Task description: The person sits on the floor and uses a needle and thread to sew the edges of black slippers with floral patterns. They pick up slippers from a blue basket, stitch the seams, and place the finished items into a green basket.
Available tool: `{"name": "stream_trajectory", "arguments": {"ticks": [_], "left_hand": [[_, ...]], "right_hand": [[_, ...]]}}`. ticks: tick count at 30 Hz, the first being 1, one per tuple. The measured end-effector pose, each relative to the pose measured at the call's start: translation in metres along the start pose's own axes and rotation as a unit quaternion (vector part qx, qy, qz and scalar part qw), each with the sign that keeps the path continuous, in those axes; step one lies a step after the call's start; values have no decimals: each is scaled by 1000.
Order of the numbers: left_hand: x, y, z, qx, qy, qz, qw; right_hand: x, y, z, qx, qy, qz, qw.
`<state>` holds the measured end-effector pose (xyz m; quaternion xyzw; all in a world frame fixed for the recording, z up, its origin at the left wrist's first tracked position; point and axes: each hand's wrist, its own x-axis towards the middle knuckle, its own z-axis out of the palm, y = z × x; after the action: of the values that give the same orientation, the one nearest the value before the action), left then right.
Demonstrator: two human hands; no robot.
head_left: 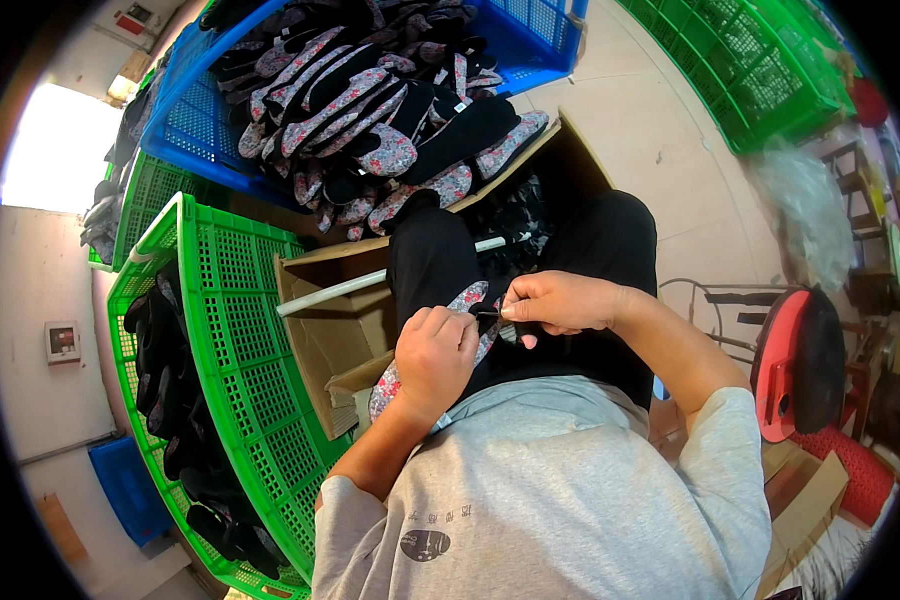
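Observation:
A cloth shoe (385, 392) with grey-and-red floral fabric and black parts lies over my lap. My left hand (435, 360) is closed round it, its toe or heel end showing past the knuckles. At the shoe's far edge, my right hand (565, 302) is closed in a pinch, thumb against forefinger. A thin dark piece shows at those fingertips, too small to name. Below the right hand is a small pink thing (528, 342) that I cannot make out. Part of the shoe is hidden under my left hand.
Ahead, a blue crate (185, 125) is heaped with similar floral shoes. Before my knees stands a cardboard box (305, 345) crossed by a white rod (335, 292). A green crate (240, 370) holds dark shoes on the left. A red-and-black round seat (785, 365) stands right.

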<state>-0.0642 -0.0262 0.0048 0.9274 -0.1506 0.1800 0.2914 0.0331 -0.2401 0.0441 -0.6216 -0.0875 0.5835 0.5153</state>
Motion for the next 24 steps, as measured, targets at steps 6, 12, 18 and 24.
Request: {"name": "stream_trajectory", "arguments": {"ticks": [6,12,18,24], "left_hand": [[-2,-1,0,-60,-9,-65,996],[-6,-4,1,-88,-20,-92,992],[-5,-4,0,-98,-26,-88,991],[-4,-3,0,-102,-28,-87,990]], "right_hand": [[3,1,0,-17,3,25,1000],[6,1,2,-10,8,29,1000],[7,1,2,-16,8,22,1000],[8,2,3,-25,13,16,999]]}}
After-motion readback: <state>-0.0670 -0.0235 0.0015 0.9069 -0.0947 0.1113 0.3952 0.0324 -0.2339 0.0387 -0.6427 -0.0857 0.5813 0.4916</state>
